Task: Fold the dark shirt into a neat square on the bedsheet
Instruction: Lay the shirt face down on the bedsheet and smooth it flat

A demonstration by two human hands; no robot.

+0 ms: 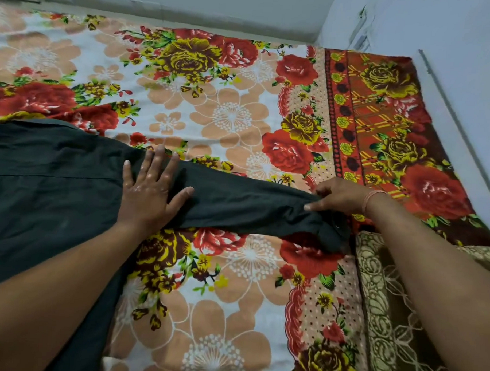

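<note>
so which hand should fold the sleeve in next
The right hand: it pinches the sleeve end and could likely carry it over the dark shirt. The left hand lies flat, pinning the shoulder.

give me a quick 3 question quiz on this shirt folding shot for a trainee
1. True or false: the left hand lies flat, fingers spread, on the dark shirt.
2. Multiple choice: what does the right hand pinch? A) the collar B) the end of the sleeve C) the bottom hem
3. Short answer: which wrist wears the thread band?

Key: 1 true; 2 B; 3 the right wrist.
</note>
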